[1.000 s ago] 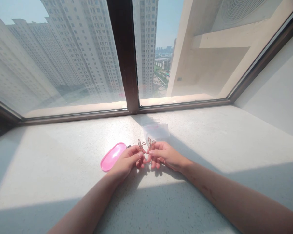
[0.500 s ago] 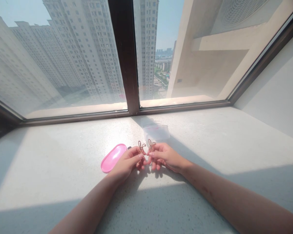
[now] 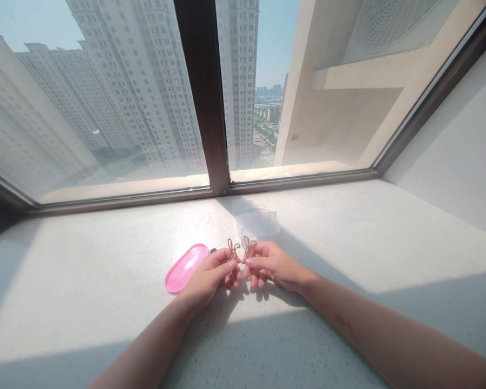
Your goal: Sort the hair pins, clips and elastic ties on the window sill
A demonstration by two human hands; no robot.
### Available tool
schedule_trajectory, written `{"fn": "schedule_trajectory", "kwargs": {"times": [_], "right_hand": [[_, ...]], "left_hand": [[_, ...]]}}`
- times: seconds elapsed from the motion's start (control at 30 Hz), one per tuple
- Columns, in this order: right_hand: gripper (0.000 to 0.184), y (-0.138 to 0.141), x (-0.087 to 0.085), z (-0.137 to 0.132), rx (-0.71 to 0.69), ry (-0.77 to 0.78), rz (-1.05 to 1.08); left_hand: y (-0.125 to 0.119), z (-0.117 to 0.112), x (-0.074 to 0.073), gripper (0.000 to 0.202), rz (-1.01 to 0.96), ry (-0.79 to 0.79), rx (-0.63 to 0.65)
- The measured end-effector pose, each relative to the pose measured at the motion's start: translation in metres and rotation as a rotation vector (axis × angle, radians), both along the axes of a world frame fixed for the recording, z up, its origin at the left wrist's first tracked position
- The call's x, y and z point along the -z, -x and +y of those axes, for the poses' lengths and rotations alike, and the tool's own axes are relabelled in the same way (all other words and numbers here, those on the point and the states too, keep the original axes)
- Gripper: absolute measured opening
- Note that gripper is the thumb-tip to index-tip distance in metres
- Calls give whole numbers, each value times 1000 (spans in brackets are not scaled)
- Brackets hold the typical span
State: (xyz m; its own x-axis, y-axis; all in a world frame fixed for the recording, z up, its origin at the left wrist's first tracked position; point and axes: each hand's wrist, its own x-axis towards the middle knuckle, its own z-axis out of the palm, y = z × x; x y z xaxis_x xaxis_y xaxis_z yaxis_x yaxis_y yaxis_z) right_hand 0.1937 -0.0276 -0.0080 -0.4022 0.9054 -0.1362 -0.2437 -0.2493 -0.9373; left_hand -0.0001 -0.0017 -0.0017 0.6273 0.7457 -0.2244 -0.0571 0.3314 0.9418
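Observation:
Between the thumb and fingers of my left hand (image 3: 211, 274) is a small brown looped cord (image 3: 232, 248), its thin loops standing up above the fingertips. My right hand (image 3: 276, 265) pinches a similar brown looped cord (image 3: 249, 246) close beside it. The fingertips of both hands nearly meet; whether they touch I cannot tell. Partly behind my left wrist lies a pink oval lid (image 3: 186, 267) with a raised rim. Just beyond the hands stands a clear plastic container (image 3: 258, 224), its near edge partly covered by my right hand.
A small dark object (image 3: 213, 250) shows by the lid, mostly hidden behind my left hand. All of this rests on a pale speckled windowsill (image 3: 105, 292) crossed by shadows. Brown-framed window panes with a thick upright bar (image 3: 204, 97) rise behind, and a white wall (image 3: 453, 135) bounds the right.
The view has shifted slightly, so the lid, container and hands appear a little lower and further left. Both hands keep their pinch on the cords, with hardly any other movement.

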Motion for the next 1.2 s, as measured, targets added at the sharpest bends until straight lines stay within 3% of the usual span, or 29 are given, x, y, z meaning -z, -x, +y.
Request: {"fn": "schedule_trajectory", "kwargs": {"times": [1.2], "right_hand": [[25, -1, 2, 1, -4, -11, -20]], "left_hand": [[0, 0, -2, 22, 0, -17, 7]]}}
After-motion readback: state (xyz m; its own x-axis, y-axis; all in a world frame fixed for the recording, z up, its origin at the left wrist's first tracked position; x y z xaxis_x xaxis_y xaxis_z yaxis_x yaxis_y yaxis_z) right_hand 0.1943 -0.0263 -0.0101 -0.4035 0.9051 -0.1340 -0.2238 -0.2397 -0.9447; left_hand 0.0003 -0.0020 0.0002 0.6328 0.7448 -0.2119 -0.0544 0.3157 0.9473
